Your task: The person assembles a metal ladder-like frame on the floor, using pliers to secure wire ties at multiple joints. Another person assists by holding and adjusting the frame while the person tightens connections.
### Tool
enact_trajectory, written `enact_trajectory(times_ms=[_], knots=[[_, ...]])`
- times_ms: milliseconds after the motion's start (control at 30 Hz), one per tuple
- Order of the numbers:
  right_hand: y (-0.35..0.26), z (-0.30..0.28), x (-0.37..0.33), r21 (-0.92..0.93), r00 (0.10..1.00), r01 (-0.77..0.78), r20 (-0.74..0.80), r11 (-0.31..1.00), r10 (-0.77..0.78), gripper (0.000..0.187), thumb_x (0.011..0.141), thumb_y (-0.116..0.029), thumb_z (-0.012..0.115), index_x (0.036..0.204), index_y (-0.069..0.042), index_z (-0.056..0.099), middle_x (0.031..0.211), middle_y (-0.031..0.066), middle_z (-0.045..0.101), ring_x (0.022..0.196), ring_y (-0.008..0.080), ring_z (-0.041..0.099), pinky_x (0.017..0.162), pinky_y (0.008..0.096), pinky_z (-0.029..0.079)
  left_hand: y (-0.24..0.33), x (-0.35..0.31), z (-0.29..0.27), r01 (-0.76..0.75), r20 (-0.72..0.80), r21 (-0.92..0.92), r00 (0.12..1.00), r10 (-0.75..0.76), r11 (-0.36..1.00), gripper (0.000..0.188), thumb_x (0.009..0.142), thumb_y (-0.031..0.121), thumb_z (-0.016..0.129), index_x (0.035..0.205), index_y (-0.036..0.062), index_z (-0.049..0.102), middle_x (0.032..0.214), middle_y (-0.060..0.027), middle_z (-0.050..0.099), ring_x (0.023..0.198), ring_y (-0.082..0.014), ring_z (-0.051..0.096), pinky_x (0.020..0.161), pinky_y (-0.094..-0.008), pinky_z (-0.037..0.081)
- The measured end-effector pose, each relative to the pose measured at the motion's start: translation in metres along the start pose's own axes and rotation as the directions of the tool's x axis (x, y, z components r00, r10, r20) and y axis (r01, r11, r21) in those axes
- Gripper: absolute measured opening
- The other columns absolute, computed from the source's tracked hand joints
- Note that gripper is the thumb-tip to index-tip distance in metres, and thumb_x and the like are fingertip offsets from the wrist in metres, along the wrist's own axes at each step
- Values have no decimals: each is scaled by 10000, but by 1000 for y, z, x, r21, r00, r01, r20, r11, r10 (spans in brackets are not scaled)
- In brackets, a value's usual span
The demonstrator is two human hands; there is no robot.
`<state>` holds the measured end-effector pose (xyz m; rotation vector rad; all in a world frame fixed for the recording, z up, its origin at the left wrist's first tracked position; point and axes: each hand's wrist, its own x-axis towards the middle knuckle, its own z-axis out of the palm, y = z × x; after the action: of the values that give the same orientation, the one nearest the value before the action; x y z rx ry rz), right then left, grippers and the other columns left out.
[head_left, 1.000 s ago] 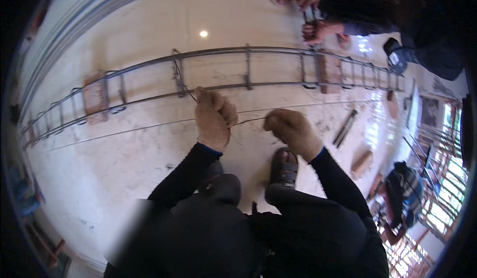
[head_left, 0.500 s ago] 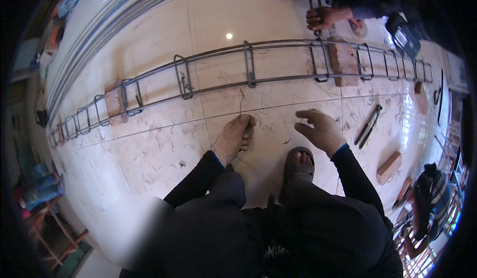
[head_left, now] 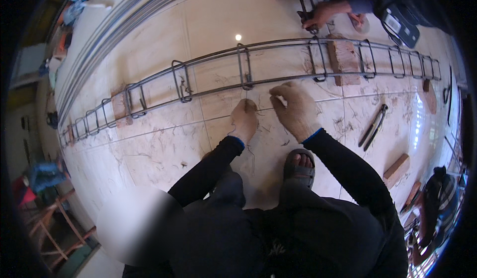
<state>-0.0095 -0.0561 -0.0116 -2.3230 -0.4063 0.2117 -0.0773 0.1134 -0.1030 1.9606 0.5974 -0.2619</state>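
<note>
My left hand (head_left: 244,119) is closed on thin wire (head_left: 247,94); my right hand (head_left: 297,108), half curled, shows nothing gripped. The steel frame (head_left: 213,92) lies just beyond both, on bricks (head_left: 344,65). A loose pinch could drop the wire. Scraps litter the tiled floor (head_left: 164,146); a co-worker's hand (head_left: 325,13) is beyond my right.

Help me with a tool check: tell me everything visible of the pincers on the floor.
The pincers lie on the pale tiled floor, right of the right gloved hand. They look metallic: a dark head at the far end, two long handles slightly spread toward the near end. Only the floor appears to touch them.
</note>
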Motion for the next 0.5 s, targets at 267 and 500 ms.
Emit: enact_trajectory(times_ms=[267, 500], knots=[[-13, 13, 104, -196, 880, 203, 467, 959, -90, 417, 997, -451, 615, 1035, -87, 814, 990, 173, 762, 954, 354, 718, 884, 469, 547, -7, 8, 9, -75, -67, 152, 994, 86, 986, 278, 1057, 254, 530, 1097, 0, 635, 1021, -321, 691, 986, -510, 675, 834, -532, 529], [-16, 40, 107, -168, 860, -101, 480, 981, 170, 521, 977, -490, 652, 965, 19, 767, 908, 180, 771, 828, 277, 723, 788, 408, 530, 30, -11, -21, -73, 255, 124, 966, 39, 990, 352, 1053, 289, 541, 1122, -41, 642, 1114, -284, 701, 1063, -378, 700, 913, -430, 538]])
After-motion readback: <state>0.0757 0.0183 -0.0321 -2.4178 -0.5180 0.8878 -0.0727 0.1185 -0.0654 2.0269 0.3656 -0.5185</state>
